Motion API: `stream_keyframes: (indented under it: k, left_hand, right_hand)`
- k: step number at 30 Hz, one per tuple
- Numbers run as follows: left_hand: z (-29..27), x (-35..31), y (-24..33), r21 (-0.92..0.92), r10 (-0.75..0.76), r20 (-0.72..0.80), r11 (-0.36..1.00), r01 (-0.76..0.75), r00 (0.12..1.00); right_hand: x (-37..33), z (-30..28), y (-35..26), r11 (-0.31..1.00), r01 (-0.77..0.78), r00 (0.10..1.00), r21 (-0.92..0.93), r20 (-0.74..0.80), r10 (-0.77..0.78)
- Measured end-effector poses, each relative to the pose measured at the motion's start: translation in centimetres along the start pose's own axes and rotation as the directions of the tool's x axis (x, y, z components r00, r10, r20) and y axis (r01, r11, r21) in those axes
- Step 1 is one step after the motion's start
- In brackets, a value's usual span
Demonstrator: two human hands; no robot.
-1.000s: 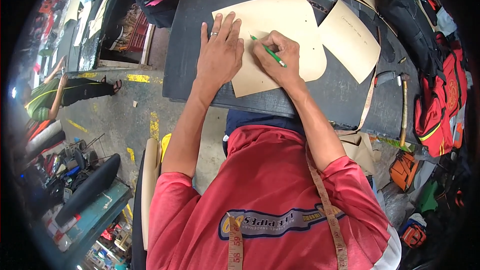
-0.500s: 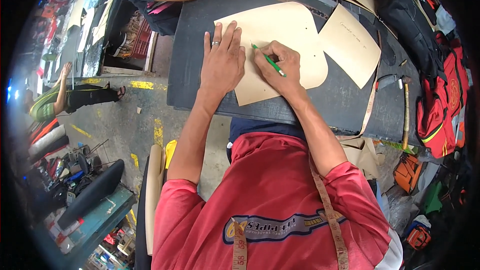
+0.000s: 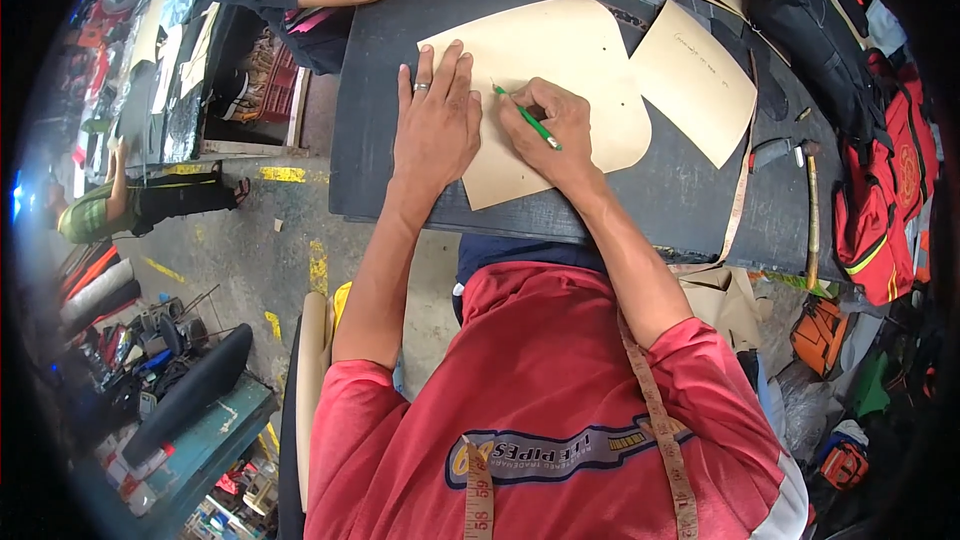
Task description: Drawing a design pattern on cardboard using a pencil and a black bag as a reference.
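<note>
The tan paper sheet (image 3: 575, 40), marked with two dark dots near its rounded right end, lies flat on the black table (image 3: 365, 150). On its left part the left hand (image 3: 435, 135) rests palm down, fingers slightly spread, its grip holding nothing. Over its lower middle the right hand (image 3: 553, 130) has a narrow grip, closed around a green pencil (image 3: 536, 124) slanting to the sheet's upper left; whether the tip touches I cannot tell. For clean marking, even pressure from the left palm should stop the sheet sliding, and a light, steady stroke should spare the paper. Just right of the tan paper sheet, a smaller sheet (image 3: 695, 95) carries short handwriting. Below the tan paper sheet, the person's red shirt (image 3: 530, 360) bears a printed logo, upside down here, and a tape measure (image 3: 660, 420) over it shows numbers.
</note>
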State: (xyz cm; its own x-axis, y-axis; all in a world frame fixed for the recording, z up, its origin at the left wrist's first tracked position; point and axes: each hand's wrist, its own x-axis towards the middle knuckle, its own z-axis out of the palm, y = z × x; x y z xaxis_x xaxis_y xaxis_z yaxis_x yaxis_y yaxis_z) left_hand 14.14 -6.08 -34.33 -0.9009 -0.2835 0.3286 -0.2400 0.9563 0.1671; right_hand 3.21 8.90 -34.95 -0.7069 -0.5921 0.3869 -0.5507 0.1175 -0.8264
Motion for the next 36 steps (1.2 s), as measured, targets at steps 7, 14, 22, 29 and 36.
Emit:
stream_keyframes:
  k: [7,14,22,29,36]
  left_hand:
    - [-0.2,0.3,0.0,0.007,0.01,-0.005,1.0,-0.01,1.0]
    - [-0.1,0.3,-0.1,0.004,0.006,0.005,1.0,-0.006,1.0]
    - [0.0,0.0,-0.1,-0.006,0.001,-0.002,1.0,-0.001,1.0]
    - [-0.2,0.2,0.1,-0.014,-0.019,0.014,1.0,0.02,1.0]
    - [-0.1,0.4,-0.1,-0.006,-0.014,-0.012,1.0,0.013,1.0]
  right_hand:
    - [0.1,-0.2,-0.1,1.0,-0.021,0.999,0.002,-0.047,0.021]
    - [0.2,-0.2,0.0,0.999,-0.04,0.998,0.007,-0.052,0.04]
    - [-0.1,0.0,0.1,0.997,-0.069,0.996,0.036,-0.055,0.071]
    - [0.0,-0.1,0.2,0.997,-0.069,0.996,0.035,-0.051,0.071]
    - [0.6,-1.2,0.1,0.908,-0.249,0.952,0.337,-0.084,0.293]
